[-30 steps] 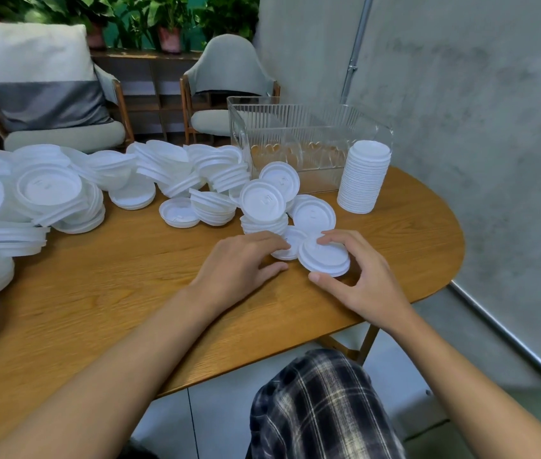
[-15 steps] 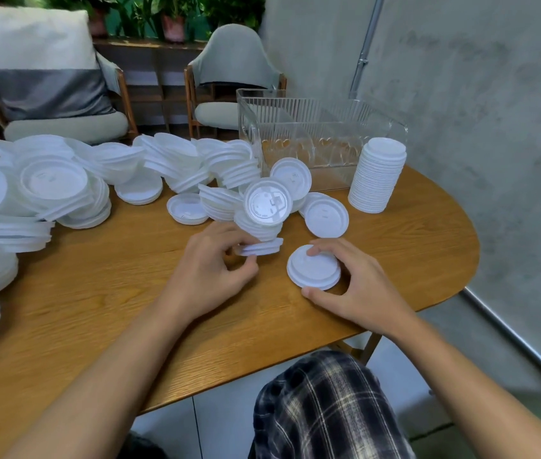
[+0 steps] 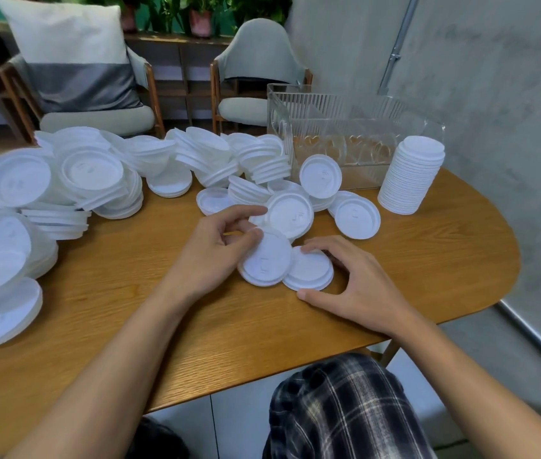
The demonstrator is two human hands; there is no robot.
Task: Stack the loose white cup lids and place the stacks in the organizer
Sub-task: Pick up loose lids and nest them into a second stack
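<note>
Wooden oval table (image 3: 428,260), chairs and plants behind, grey wall on the right. Clear ribbed organizer (image 3: 345,127) sits at the far right of the table; no lids visible inside it. One tall finished stack (image 3: 410,178) stands on the table just beside the organizer, not in it.

Big heap of loose lids (image 3: 90,180) covers the left and middle of the table, some in short leaning piles, many single. More singles lie in front of the organizer.

Left hand (image 3: 209,256) pinches the rim of a tilted lid (image 3: 266,263) between thumb and fingers, a narrow grip. That lid overlaps the left edge of a short stack (image 3: 309,270) lying flat on the table near the front. Right hand (image 3: 358,279) cups the short stack with curled fingers on the far rim and the thumb at the near side, a wide grip.

Judgement: early stage. The step in hand looks like adding the lid to the short stack. Most lids are unstacked, and nothing is placed in the organizer yet.
</note>
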